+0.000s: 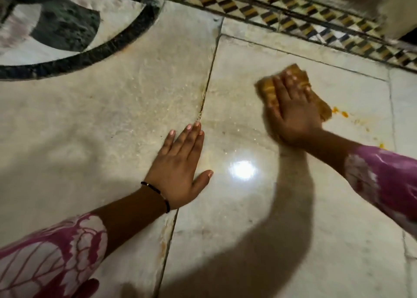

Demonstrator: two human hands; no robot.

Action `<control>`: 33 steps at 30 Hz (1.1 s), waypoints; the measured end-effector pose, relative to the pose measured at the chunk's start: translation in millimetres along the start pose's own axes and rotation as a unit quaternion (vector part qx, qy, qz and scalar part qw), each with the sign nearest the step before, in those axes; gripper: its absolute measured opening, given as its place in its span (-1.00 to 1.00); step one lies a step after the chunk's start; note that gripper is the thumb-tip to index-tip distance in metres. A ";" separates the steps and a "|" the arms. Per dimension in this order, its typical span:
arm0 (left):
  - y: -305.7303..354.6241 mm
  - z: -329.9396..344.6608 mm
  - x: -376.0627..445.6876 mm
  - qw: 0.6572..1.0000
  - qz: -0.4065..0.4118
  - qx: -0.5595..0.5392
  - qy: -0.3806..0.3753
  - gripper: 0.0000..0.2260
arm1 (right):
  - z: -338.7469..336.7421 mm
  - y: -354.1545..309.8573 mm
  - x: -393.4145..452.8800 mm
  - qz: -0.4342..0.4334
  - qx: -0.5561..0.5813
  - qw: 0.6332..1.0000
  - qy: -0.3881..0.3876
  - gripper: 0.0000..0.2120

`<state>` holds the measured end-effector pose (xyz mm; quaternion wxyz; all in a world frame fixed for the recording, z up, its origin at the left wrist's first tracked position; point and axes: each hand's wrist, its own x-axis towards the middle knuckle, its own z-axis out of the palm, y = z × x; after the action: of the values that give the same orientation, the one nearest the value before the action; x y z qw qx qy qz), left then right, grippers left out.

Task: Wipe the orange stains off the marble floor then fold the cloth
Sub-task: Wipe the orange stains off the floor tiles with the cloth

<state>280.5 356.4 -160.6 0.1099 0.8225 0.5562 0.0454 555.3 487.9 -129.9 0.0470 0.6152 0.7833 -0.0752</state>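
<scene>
An indoor room with an ornate stone floor is shown, though which kind of building cannot be told. Pale marble slabs (126, 90) with thin joints are laid under both hands. A dark curved inlay (74, 61) is set beyond the left hand, a chequered mosaic border (293, 13) beyond the right.

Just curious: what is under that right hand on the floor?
A bunched orange cloth, pressed flat by the right hand on the marble floor. Any stain beneath the cloth is hidden.
</scene>
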 end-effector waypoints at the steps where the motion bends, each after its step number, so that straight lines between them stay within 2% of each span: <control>1: 2.5 -0.1 1.1 1.000 0.001 0.002 0.000 -0.31 | 1.0 8.5 -22.6 -0.001 -0.012 1.000 -0.011 -0.31; 3: 2.4 0.5 -0.2 1.000 0.001 0.004 0.000 -0.31 | 7.7 1.3 -70.0 -0.053 -0.020 0.998 -0.023 -0.33; 5: 2.7 -0.4 -0.6 1.000 0.006 0.019 0.002 -0.32 | 18.3 -22.0 -91.2 -0.148 -0.018 0.989 -0.015 -0.36; 8: 6.4 -0.8 -0.2 0.999 0.011 0.050 0.009 -0.35 | 20.8 -62.5 -49.6 -0.247 -0.013 0.968 -0.031 -0.39; 10: 8.8 -1.8 1.0 0.998 0.003 0.061 -0.009 -0.34 | 11.4 -59.3 -4.1 -0.215 -0.010 0.976 -0.024 -0.39; 12: 7.1 -5.6 3.2 0.998 0.000 0.056 -0.037 -0.32 | 2.5 -22.6 18.0 -0.129 -0.009 0.991 -0.028 -0.38; 14: 5.1 -12.2 4.8 0.996 0.009 0.064 -0.059 -0.29 | 0.9 18.2 1.4 -0.071 -0.004 0.997 -0.017 -0.37; 17: 12.2 -22.6 19.2 0.991 0.047 0.107 -0.060 -0.23 | 8.8 45.4 -69.4 -0.040 -0.004 0.999 -0.003 -0.37; 19: 24.7 -26.8 39.0 0.990 0.071 0.102 -0.060 -0.18 | 20.2 28.7 -119.3 -0.046 -0.007 0.999 0.001 -0.38; 21: 45.7 -24.3 62.5 0.994 0.061 0.066 -0.057 -0.17 | 33.0 -0.8 -149.6 -0.090 -0.005 0.996 0.015 -0.39; 24: 84.3 -9.5 86.9 0.995 -0.048 -0.079 -0.036 -0.21 | 38.1 -16.7 -132.8 -0.172 0.003 0.985 0.014 -0.37; 26: 104.7 0.6 93.1 0.977 -0.113 -0.182 -0.019 -0.21 | 33.2 1.3 -101.7 -0.175 -0.016 0.984 0.003 -0.36; 27: 109.3 5.0 92.8 0.973 -0.121 -0.195 -0.015 -0.21 | 28.9 16.6 -86.5 -0.154 -0.017 0.988 0.000 -0.35; 31: 109.2 17.6 83.6 0.995 -0.071 -0.076 0.001 -0.24 | 21.0 83.0 -75.3 0.012 0.018 0.999 0.033 -0.34; 33: 111.2 19.8 83.6 0.997 -0.069 -0.018 -0.010 -0.21 | 23.5 88.9 -104.4 0.031 0.023 0.999 0.038 -0.35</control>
<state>416.6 391.4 -158.1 0.1337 0.7802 0.6098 0.0394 666.0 404.5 -141.0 0.0053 0.6423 0.7635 -0.0677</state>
